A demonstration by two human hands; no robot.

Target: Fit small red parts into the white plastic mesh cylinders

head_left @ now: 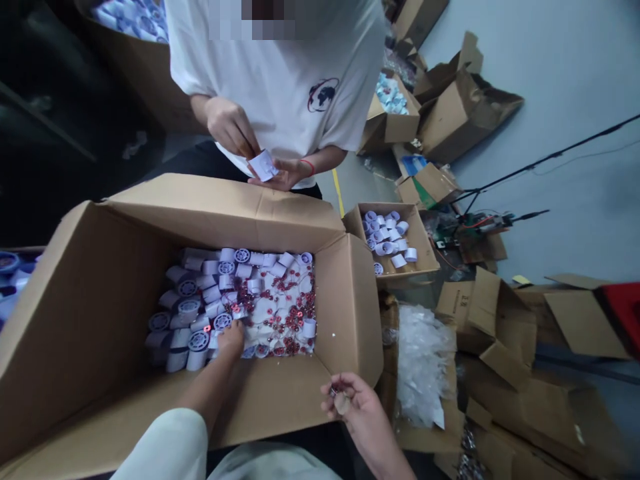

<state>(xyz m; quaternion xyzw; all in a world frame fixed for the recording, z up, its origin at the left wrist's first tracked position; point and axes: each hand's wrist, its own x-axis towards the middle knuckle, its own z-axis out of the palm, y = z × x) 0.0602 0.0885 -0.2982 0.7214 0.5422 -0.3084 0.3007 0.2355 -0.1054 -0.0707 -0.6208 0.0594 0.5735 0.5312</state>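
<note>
A large open cardboard box holds many white plastic cylinders, some with spoked round ends, and loose dark red beads on thin strands. My left hand reaches down into it, fingers curled beside a spoked cylinder; its fingertips are partly hidden, and I cannot make out what they grip. Over the box's near right corner, my right hand is closed around a small dark shiny piece and a pale roundish piece, whose kind is unclear.
Across the box, a person in a white shirt handles a white cylinder with both hands. To the right stand a smaller carton of cylinders and a heap of clear plastic bags. Cardboard boxes and a thin black stand lie beyond.
</note>
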